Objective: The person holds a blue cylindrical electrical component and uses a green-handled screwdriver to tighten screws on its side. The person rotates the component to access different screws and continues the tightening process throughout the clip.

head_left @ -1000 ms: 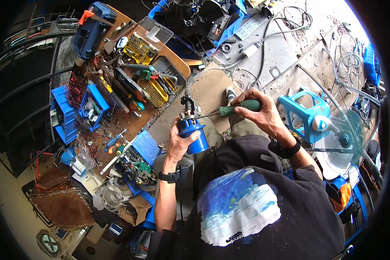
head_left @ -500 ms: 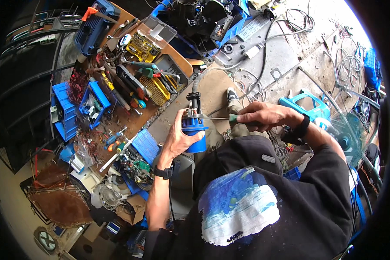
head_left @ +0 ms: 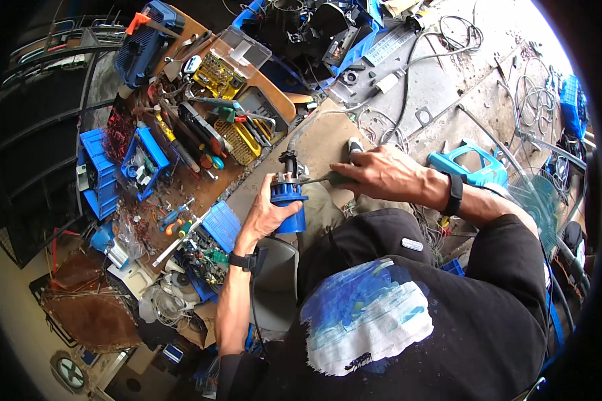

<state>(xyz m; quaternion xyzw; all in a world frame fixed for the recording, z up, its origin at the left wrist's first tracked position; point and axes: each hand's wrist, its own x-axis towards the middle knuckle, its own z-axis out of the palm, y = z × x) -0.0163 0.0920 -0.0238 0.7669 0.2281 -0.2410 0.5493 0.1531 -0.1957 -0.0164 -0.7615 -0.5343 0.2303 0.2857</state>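
My left hand (head_left: 263, 215) is closed around a blue cylindrical industrial plug (head_left: 290, 219), which stands upright above my lap. Its upper end lies open, with metal parts showing, and a thick dark cable (head_left: 289, 158) leads away from it. My right hand (head_left: 389, 176) grips the dark green handle of a screwdriver (head_left: 338, 178). The thin shaft runs leftward to the plug's top; fingers and plug parts hide where exactly the tip meets it.
To the left, a workbench (head_left: 211, 190) carries pliers, bit cases and small blue bins (head_left: 97, 175). A large blue crate (head_left: 358, 59) of parts stands ahead. Loose cables (head_left: 408, 110) and a turquoise fan (head_left: 471, 164) lie on the floor at right.
Both hands, the plug and the screwdriver have shifted left. My right hand sits closer to the plug, and the screwdriver now slants more, its handle higher than its tip in the picture.
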